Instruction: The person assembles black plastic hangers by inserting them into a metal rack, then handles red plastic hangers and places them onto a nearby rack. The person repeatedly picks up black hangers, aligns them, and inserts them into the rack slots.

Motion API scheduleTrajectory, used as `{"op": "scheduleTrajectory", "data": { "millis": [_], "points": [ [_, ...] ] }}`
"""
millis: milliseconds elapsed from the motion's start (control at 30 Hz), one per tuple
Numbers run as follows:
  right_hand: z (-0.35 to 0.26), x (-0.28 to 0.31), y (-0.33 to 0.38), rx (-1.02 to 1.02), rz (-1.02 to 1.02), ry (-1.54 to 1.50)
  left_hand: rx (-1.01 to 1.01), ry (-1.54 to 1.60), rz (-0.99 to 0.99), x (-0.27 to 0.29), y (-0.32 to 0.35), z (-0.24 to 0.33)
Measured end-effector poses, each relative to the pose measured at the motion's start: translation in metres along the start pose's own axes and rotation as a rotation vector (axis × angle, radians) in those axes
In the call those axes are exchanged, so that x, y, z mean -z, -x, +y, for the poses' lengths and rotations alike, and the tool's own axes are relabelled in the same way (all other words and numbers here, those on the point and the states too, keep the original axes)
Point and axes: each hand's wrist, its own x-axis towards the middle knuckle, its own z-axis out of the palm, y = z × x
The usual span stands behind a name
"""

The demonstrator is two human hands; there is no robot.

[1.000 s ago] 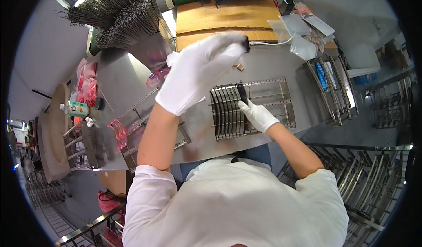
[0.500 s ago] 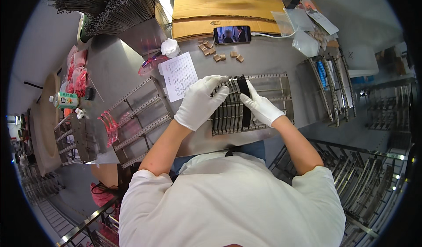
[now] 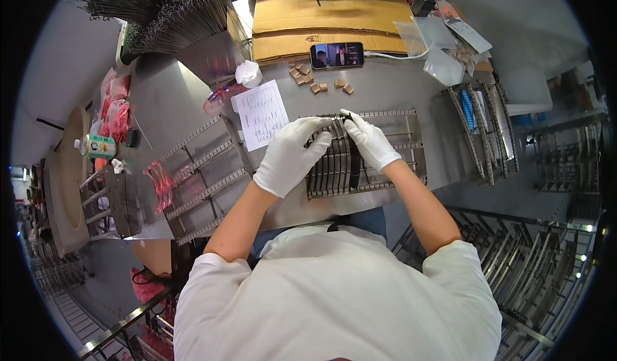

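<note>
A metal rack (image 3: 393,144) with slotted rails lies before me on the steel table. Several dark, curved strips (image 3: 331,162) stand side by side in its left half. My left hand (image 3: 292,152), in a white glove, curls its fingers and thumb round the far left part of this row; its fingertips are partly hidden. My right hand (image 3: 369,141), also gloved, pinches the far end of a black curved strip (image 3: 355,168) at the row's right side. That strip's near end reaches down towards the rack's near rail.
Another slotted rack (image 3: 204,162) lies left, with pink strips (image 3: 160,184) at its edge. Beyond are a paper sheet (image 3: 263,114), small tan blocks (image 3: 301,74) and a phone (image 3: 337,55). Metal rods (image 3: 173,20) fill a bin at far left; more racks (image 3: 482,130) stand right.
My right hand has shifted left and away from me, up to the far end of the black strip. The strip sits slightly further left, closer to the row. My left hand stays nearly in place.
</note>
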Motion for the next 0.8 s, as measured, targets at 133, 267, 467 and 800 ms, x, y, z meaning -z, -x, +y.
{"op": "scheduleTrajectory", "data": {
  "millis": [133, 267, 467, 800],
  "points": [
    [0.013, -0.011, -0.003, 0.102, 0.092, -0.044, -0.006, 0.017, 0.022, -0.004, 0.002, -0.006],
    [0.005, -0.014, -0.013, 0.048, 0.088, 0.283, -0.148, -0.053, 0.045, -0.02, -0.005, -0.008],
    [0.004, 0.04, -0.041, 0.155, 0.359, 0.213, -0.322, -0.309, -0.023, -0.041, -0.004, 0.001],
    [-0.01, 0.112, -0.29, 0.305, 0.341, 0.862, -0.222, -0.351, -0.252, -0.042, -0.011, -0.013]
  ]
}}
